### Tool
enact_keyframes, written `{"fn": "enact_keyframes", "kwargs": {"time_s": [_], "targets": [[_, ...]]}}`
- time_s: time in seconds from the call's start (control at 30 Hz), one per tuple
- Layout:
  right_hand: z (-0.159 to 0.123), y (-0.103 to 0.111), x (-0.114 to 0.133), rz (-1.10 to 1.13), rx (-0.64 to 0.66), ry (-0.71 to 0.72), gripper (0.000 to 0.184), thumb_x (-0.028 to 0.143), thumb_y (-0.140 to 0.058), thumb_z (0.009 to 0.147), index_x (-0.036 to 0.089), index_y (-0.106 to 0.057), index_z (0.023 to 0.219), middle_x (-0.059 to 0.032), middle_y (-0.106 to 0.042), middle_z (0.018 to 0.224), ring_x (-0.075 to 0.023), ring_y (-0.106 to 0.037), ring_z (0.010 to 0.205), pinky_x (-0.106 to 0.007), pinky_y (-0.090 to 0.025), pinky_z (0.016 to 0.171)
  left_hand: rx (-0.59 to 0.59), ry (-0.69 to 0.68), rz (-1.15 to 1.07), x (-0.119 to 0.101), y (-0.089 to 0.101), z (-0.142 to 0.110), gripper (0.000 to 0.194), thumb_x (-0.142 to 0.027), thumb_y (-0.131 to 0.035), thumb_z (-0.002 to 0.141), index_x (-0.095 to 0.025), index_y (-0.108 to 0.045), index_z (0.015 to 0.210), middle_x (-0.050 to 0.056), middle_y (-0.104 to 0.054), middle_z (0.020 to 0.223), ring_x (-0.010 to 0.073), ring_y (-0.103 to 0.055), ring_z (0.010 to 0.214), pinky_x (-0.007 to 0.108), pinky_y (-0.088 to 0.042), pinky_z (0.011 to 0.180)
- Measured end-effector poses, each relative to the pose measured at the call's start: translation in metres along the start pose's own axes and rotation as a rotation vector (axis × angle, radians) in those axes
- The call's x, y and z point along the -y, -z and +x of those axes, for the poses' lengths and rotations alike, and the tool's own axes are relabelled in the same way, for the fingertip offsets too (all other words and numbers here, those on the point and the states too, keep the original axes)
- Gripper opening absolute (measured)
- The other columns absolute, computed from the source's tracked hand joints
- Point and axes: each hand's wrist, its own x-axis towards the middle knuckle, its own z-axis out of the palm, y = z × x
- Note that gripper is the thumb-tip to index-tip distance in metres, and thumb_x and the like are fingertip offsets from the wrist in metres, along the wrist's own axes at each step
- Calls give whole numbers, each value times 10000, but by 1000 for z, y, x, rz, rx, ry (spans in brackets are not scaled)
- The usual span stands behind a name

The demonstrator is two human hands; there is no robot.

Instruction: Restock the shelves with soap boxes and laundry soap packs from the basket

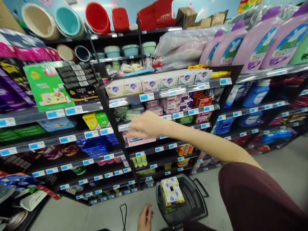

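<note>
My right hand (pixel 144 125) reaches out in front of the soap shelves, its fingers stretched to the left and a little apart, somewhat blurred. Nothing shows in it. Just below its fingers is a pale pink box (pixel 141 142) on a shelf; whether they touch, I cannot tell. My left hand (pixel 145 218) hangs low at the bottom edge, fingers loosely bent, with nothing visible in it. To its right a black shopping basket (pixel 192 205) stands on the floor, with several white-and-yellow soap boxes (pixel 172 191) in it. A row of white soap boxes (pixel 151 84) lines the shelf above my right hand.
LUX soap packs (pixel 173 104) and a red box (pixel 202 100) sit right of my hand. Large lilac detergent bottles (pixel 255 41) stand at upper right. Basins (pixel 97 17) fill the top shelf. A black strap loop (pixel 123 215) is near the floor, left of my left hand.
</note>
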Motion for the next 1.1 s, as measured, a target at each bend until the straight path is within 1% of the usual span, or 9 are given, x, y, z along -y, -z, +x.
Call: {"fn": "enact_keyframes", "kwargs": {"time_s": [0.13,0.2,0.23,0.27,0.3,0.4,0.5,0.73,1.1], "targets": [[-121,-82,40,447,361,19,419,556,-522,986,174,-695,971,-68,-723,853,-192,-657,772,-266,-369,640,-85,-32,-126,-5,-9,-16,553,-749,-363,867,-348,-665,1100,121,-740,1015,309,-713,931,452,-566,878],[-177,-137,43,753,563,-265,376,570,-675,886,213,-718,995,-25,-733,839,-182,-674,761,-248,-419,644,-39,-52,-110,-12,-10,-19,528,-648,-390,903,-255,-660,1128,126,-737,992,295,-707,877,452,-574,833],[-204,-165,43,833,614,-540,347,545,-725,854,221,-729,980,-22,-739,860,-185,-684,782,-246,-459,667,-19,-66,-103,-15,-11,-19,518,-606,-392,917,-226,-651,1155,117,-733,982,276,-704,844,436,-575,816],[-230,-191,44,819,585,-841,319,518,-738,855,224,-731,977,-29,-739,915,-194,-689,833,-257,-496,710,-1,-73,-98,-17,-12,-18,500,-567,-395,930,-204,-645,1167,115,-729,988,261,-701,841,418,-573,817],[-255,-216,46,802,608,-959,301,480,-697,905,220,-712,1055,-52,-727,1031,-206,-688,915,-284,-529,768,26,-79,-82,-19,-14,-18,477,-532,-399,942,-193,-641,1174,117,-725,1005,254,-698,865,406,-568,833],[-317,-274,63,774,678,-1132,262,359,-639,973,232,-642,1202,-86,-642,1253,-221,-649,1090,-373,-566,895,83,-112,-18,-23,-22,-15,406,-452,-396,971,-206,-636,1187,111,-711,1076,242,-684,968,386,-548,894],[-359,-314,92,786,734,-1213,309,340,-637,974,184,-618,1240,-93,-633,1263,-228,-650,1087,-428,-572,918,120,-130,40,-29,-30,-13,372,-406,-377,990,-220,-621,1200,102,-690,1102,231,-676,988,366,-548,887],[-400,-393,152,787,760,-1297,613,126,-836,693,174,-639,1271,-103,-619,1349,-232,-665,1125,-276,-496,977,206,-143,136,-39,-42,-7,368,-375,-351,1008,-213,-584,1241,96,-650,1116,210,-671,940,381,-518,928],[-370,-471,148,743,838,-1276,769,125,-778,750,180,-457,1446,-160,-516,1483,-260,-644,1199,-248,-475,951,42,129,202,-27,-29,-45,350,-382,-368,993,-239,-596,1217,87,-668,1133,231,-687,966,393,-537,896]]}}
